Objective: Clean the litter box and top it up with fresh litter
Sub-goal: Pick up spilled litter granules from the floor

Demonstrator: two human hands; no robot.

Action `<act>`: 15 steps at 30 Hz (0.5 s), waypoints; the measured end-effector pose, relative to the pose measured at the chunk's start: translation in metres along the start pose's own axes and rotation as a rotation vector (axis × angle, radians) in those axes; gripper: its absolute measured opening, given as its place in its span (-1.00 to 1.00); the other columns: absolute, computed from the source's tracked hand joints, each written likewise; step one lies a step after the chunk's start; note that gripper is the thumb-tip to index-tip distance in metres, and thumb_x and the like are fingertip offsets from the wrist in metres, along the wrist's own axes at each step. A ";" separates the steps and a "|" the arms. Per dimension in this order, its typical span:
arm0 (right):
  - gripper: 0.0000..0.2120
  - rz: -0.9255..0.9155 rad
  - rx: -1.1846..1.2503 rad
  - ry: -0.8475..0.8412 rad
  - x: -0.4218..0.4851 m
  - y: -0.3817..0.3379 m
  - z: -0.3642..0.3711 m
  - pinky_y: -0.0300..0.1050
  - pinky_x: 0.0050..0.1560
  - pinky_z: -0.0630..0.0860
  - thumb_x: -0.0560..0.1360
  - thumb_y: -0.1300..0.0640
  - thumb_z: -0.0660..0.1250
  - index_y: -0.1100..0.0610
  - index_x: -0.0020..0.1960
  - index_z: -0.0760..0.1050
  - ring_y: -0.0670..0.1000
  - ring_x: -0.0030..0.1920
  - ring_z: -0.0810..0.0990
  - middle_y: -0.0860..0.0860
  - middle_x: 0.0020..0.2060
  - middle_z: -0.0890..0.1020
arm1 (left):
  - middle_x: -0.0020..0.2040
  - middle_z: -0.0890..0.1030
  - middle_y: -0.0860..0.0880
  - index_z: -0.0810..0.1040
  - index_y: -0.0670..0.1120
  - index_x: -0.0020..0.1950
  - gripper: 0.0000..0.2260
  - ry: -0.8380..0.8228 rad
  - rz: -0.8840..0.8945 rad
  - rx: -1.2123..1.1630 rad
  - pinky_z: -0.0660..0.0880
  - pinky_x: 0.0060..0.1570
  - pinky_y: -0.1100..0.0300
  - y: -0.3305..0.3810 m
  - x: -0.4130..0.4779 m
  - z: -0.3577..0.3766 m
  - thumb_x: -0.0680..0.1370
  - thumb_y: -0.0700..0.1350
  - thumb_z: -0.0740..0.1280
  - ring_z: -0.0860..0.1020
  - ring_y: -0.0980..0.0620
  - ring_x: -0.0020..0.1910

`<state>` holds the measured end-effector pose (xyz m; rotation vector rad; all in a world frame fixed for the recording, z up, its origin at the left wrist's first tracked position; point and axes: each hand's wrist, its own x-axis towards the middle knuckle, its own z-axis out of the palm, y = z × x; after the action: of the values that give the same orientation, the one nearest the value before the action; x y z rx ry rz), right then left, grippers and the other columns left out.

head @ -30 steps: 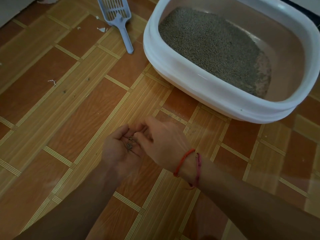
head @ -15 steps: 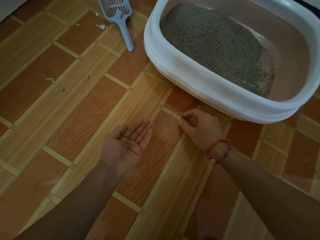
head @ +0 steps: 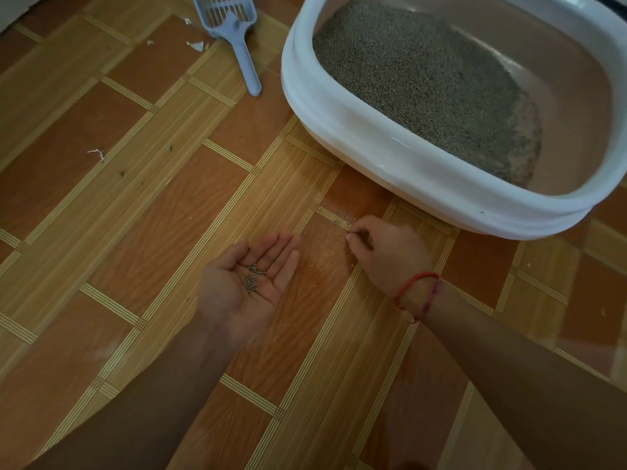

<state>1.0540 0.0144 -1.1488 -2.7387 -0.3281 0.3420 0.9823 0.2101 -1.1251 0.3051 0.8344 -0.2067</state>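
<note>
A white litter box (head: 390, 144) stands on the floor at the upper right, with grey litter (head: 417, 72) heaped toward its left side. My left hand (head: 244, 283) is cupped palm up, holding a few grey litter grains (head: 252, 278). To its right, my right hand (head: 386, 252), with red string bracelets at the wrist, pinches at the floor among spilled litter grains (head: 336, 228) just in front of the box. A pale blue litter scoop (head: 234, 32) lies on the floor left of the box.
The floor (head: 135, 215) is patterned in orange and tan wood-look tiles. White scraps (head: 195, 45) lie near the scoop, and small dark specks (head: 121, 174) and a white thread bit (head: 96, 153) dot the floor at left.
My right hand left the left palm and moved right and forward to the floor by the box, where it now pinches at spilled grains. The left hand stayed cupped.
</note>
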 end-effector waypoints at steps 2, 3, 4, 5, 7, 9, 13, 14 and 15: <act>-0.84 -0.049 -0.062 0.009 -0.002 -0.001 0.001 -0.14 -0.40 0.47 0.61 -0.03 0.17 -0.04 -0.02 0.51 -0.10 -0.40 0.49 -0.15 -0.39 0.51 | 0.08 0.69 -0.27 0.69 -0.35 -0.14 -0.54 -0.006 -0.003 -0.001 0.60 0.09 -0.12 0.000 0.000 0.000 0.67 -0.11 0.11 0.68 -0.22 0.09; -0.83 -0.069 -0.089 0.011 -0.003 -0.002 0.002 -0.10 -0.40 0.50 0.62 -0.02 0.15 -0.01 0.00 0.49 -0.06 -0.40 0.50 -0.12 -0.39 0.52 | 0.08 0.69 -0.28 0.69 -0.35 -0.13 -0.55 -0.008 -0.003 -0.001 0.60 0.09 -0.12 0.000 0.000 0.001 0.67 -0.11 0.11 0.68 -0.22 0.09; -0.82 -0.080 -0.114 0.007 -0.003 -0.003 0.002 -0.06 -0.39 0.52 0.62 -0.01 0.13 0.01 0.01 0.48 -0.03 -0.40 0.51 -0.10 -0.39 0.52 | 0.08 0.69 -0.28 0.69 -0.35 -0.13 -0.55 -0.008 -0.002 -0.002 0.60 0.09 -0.12 0.000 0.000 0.001 0.67 -0.11 0.12 0.68 -0.22 0.08; -0.81 -0.082 -0.134 -0.001 -0.003 -0.004 0.002 -0.04 -0.38 0.52 0.63 0.00 0.11 0.03 0.02 0.46 0.00 -0.40 0.52 -0.07 -0.38 0.53 | 0.08 0.69 -0.28 0.69 -0.35 -0.13 -0.55 -0.009 -0.002 -0.002 0.59 0.10 -0.13 0.000 -0.001 0.000 0.67 -0.11 0.12 0.69 -0.22 0.08; -0.79 -0.079 -0.159 -0.018 -0.002 -0.006 0.002 -0.04 -0.37 0.52 0.64 0.01 0.08 0.06 0.04 0.44 0.02 -0.39 0.52 -0.05 -0.37 0.53 | 0.09 0.68 -0.28 0.69 -0.35 -0.13 -0.55 -0.010 -0.003 -0.003 0.59 0.10 -0.12 0.000 -0.001 0.000 0.67 -0.11 0.12 0.69 -0.22 0.08; -0.78 -0.076 -0.155 -0.029 -0.002 -0.008 0.002 -0.04 -0.37 0.52 0.64 0.01 0.07 0.07 0.04 0.44 0.01 -0.39 0.52 -0.05 -0.37 0.53 | 0.10 0.68 -0.28 0.69 -0.35 -0.12 -0.55 -0.011 -0.005 -0.011 0.59 0.09 -0.13 0.001 -0.002 0.000 0.67 -0.11 0.12 0.69 -0.23 0.08; -0.81 -0.110 -0.066 -0.005 -0.008 -0.025 -0.004 -0.04 -0.37 0.52 0.63 0.00 0.10 0.04 0.02 0.45 -0.02 -0.39 0.52 -0.08 -0.37 0.53 | 0.10 0.68 -0.28 0.69 -0.36 -0.12 -0.55 -0.013 0.001 -0.003 0.59 0.09 -0.13 0.001 -0.003 0.000 0.67 -0.12 0.12 0.68 -0.22 0.09; -0.83 -0.128 -0.027 0.002 -0.011 -0.033 -0.006 -0.07 -0.38 0.49 0.63 0.01 0.12 0.03 0.00 0.45 -0.05 -0.40 0.50 -0.11 -0.40 0.51 | 0.09 0.68 -0.28 0.69 -0.35 -0.12 -0.55 -0.012 0.002 0.000 0.59 0.10 -0.13 0.001 -0.003 0.000 0.67 -0.11 0.11 0.68 -0.22 0.09; -0.86 -0.144 0.026 0.005 -0.014 -0.041 -0.008 -0.10 -0.39 0.45 0.62 0.02 0.15 0.02 -0.02 0.45 -0.09 -0.42 0.47 -0.13 -0.43 0.47 | 0.09 0.69 -0.28 0.69 -0.35 -0.12 -0.55 -0.016 0.001 0.003 0.59 0.10 -0.13 0.001 -0.004 0.000 0.67 -0.11 0.11 0.68 -0.22 0.10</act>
<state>1.0351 0.0452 -1.1236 -2.6713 -0.5120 0.2985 0.9801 0.2112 -1.1226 0.3062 0.8177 -0.2091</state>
